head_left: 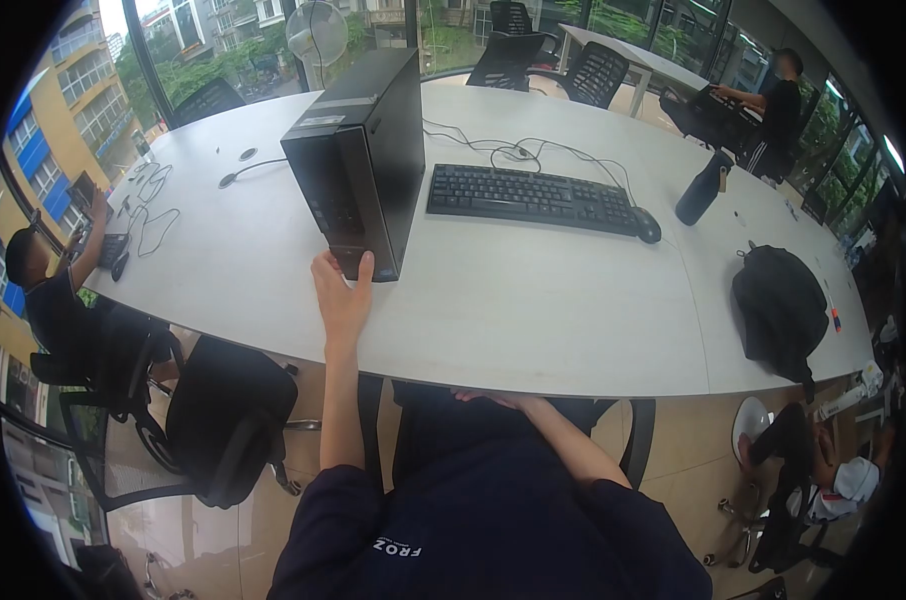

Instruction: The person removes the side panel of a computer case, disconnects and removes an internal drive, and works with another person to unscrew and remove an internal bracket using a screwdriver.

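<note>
A black desktop computer tower point(388, 180) stands upright on the white table point(533, 310), its narrow front towards me. My left hand point(343, 290) grips the tower's lower front, with the thumb on the front face and the fingers at its left side. Low in my lap, my right hand point(488, 397) rests at the table's near edge, which partly covers it, so its fingers barely show. To the right of the tower lie a black keyboard point(533, 195) and a black mouse point(648, 226) with their cables.
A dark bottle point(703, 188) and a black backpack point(778, 308) occupy the table's right side. Loose cables point(153, 190) lie on the left, where a person point(58, 290) sits. An office chair point(228, 420) stands left of me. Another person point(781, 110) is at the far right.
</note>
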A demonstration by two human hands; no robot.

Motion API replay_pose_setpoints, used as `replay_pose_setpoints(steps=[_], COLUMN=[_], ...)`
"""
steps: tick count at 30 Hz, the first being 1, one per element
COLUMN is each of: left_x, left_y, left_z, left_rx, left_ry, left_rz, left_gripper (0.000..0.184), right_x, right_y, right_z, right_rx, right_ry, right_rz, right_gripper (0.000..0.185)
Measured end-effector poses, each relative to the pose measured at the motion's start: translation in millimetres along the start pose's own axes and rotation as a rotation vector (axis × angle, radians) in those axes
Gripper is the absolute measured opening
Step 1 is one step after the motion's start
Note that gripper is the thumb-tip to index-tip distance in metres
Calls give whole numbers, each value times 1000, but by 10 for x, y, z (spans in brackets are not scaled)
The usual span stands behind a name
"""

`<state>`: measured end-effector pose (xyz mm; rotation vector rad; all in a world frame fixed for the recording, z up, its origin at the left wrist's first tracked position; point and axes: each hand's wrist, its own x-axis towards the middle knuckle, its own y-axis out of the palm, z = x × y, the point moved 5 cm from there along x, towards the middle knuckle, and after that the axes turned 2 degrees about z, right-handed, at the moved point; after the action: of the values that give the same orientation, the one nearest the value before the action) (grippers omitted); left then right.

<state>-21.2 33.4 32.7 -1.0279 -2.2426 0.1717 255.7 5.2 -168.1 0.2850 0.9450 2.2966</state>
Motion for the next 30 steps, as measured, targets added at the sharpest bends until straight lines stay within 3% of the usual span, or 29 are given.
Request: replay_pose_setpoints(steps=[20, 30], left_x=[17, 5], left_y=[-3, -28], left_z=[116, -22], left_rx=[-23, 42], left_ry=[-65, -17], left_rz=[5, -15], left_gripper=[42, 52], right_x=[4, -17], right_y=[-111, 13], right_z=[-66, 42], right_rx=[-89, -106], right_ry=[20, 34], right_rz=[18, -10], right_gripper=[73, 68])
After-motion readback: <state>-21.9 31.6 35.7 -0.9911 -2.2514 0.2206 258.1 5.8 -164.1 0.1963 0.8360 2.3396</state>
